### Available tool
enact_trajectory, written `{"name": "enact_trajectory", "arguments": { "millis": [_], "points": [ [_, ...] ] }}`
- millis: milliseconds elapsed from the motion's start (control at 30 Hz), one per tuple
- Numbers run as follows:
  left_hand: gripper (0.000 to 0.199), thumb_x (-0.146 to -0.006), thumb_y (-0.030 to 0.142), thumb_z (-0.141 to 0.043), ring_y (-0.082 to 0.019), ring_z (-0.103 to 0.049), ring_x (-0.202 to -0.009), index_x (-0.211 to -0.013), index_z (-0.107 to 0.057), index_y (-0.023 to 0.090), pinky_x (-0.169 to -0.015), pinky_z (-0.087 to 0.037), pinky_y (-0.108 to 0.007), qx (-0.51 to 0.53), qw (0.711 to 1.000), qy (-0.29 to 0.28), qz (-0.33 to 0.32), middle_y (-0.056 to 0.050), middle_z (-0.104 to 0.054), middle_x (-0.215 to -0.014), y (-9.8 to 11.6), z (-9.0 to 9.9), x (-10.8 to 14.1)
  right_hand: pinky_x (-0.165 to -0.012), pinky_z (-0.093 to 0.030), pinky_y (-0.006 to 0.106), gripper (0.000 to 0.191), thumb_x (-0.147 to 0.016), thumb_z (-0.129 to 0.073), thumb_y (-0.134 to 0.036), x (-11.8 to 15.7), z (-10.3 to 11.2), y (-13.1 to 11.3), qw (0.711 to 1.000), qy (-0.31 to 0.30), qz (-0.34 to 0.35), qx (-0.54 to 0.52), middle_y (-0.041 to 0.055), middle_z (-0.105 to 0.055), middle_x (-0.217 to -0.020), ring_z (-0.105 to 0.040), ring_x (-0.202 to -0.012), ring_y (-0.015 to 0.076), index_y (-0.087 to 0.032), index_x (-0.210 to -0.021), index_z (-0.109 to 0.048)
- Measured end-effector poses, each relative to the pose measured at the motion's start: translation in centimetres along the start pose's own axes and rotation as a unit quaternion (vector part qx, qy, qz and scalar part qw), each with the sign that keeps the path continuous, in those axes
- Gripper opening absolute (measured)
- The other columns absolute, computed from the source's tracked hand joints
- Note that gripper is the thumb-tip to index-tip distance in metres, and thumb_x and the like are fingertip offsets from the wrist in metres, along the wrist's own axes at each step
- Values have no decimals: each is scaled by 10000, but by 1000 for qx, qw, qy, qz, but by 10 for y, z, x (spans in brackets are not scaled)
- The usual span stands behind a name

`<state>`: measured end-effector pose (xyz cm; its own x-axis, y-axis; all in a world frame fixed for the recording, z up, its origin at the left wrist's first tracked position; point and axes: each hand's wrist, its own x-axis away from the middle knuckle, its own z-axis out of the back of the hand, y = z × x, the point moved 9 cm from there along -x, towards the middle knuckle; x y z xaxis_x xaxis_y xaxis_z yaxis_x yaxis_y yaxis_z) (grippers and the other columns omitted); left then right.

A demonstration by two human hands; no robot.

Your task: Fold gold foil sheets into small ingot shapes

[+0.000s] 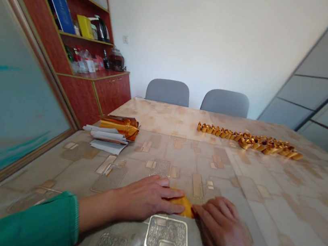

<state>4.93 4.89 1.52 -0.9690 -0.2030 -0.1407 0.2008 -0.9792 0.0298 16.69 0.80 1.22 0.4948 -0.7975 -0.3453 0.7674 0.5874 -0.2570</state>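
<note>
Between left hand (pixel 144 197) and right hand (pixel 221 233), fingers together press a yellow paper fold (pixel 181 206) on the desk (pixel 276 212), open toward gold paper ingots (pixel 250 140).

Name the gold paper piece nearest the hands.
The folded gold paper piece between the left hand and right hand, at the table's near side. The others lie far across the table in a long row.

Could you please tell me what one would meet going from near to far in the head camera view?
The right hand, then yellow foil piece, white paper slips, row of gold foil ingots, gray chairs, white wall.
</note>
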Motion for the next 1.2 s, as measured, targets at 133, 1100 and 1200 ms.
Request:
{"name": "enact_trajectory", "arguments": {
  "millis": [133, 1100, 1200],
  "points": [
    [293, -1063, 237, -419, -186, -627, -929, -1259, -626, 302, -811, -443, -323, 26, 999, -19, 4, -18, -630, -1352, -2, 1, -4, -887, -503, 402, 261, -986, -474, -129, -12, -8, -9, 999, -23, 0, -35, 86, -687, -1098, -601, -966, 233, -184, -1176, -644],
    [153, -1004, 187, -541, -186, -608, -942, -1023, -693, 183, -846, -479, -296, 163, 961, 163, 150, -33, -704, -1008, -17, -5, 27, -847, -461, 369, 226, -1038, -497, -256, -10, -7, 5, 991, -59, -41, -115, 41, -672, -979, -591, -930, 207, -219, -959, -706],
    [73, -930, 113, -636, -181, -602, -898, -960, -671, 170, -803, -476, -284, 188, 944, 162, 218, -18, -692, -933, -26, -6, 30, -788, -460, 336, 172, -947, -581, -109, -18, -14, 19, 985, -42, -82, -146, 35, -674, -894, -602, -883, 200, -200, -855, -695]
  ]
}}
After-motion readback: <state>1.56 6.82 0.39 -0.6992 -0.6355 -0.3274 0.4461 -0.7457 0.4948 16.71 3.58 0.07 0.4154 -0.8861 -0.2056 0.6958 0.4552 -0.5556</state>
